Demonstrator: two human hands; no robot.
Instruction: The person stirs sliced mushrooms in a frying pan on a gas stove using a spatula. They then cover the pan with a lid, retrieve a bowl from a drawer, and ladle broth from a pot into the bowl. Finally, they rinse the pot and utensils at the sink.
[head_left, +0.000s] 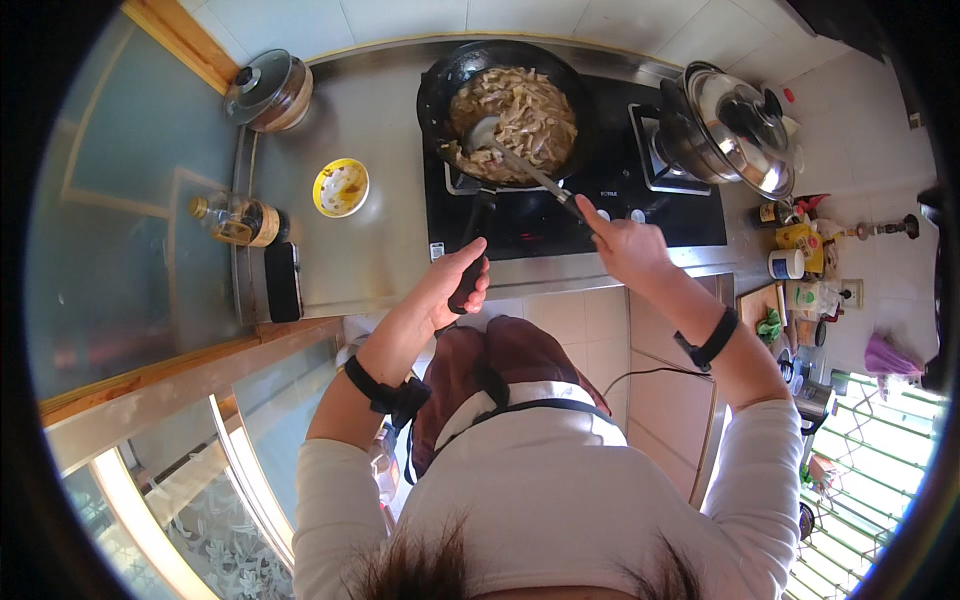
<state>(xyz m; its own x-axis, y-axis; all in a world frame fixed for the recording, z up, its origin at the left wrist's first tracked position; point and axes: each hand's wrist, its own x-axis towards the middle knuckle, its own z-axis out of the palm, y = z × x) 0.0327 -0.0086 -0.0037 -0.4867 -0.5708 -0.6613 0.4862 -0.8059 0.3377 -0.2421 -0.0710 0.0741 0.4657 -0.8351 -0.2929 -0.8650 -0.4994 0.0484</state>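
Note:
A black wok (433, 105) stands on the left burner of a black gas hob (517, 232), its handle pointing towards me. My left hand (459, 283) is closed around that handle. Inside the wok lie sliced strips of food (536, 112) in brown sauce. My right hand (628, 244) grips the dark handle of a metal ladle (529, 169), index finger stretched along it. The ladle's bowl rests in the food at the wok's left side, partly covered by it. Left of the hob, a yellow-rimmed bowl (341, 187) with brown residue sits on the steel counter.
A large lidded steel pot (686, 142) occupies the right burner. At the counter's left stand a glass-lidded pot (270, 94), an oil bottle (244, 219) and a black phone-like object (283, 283). A white tub (786, 264), packets and bottles line the right side.

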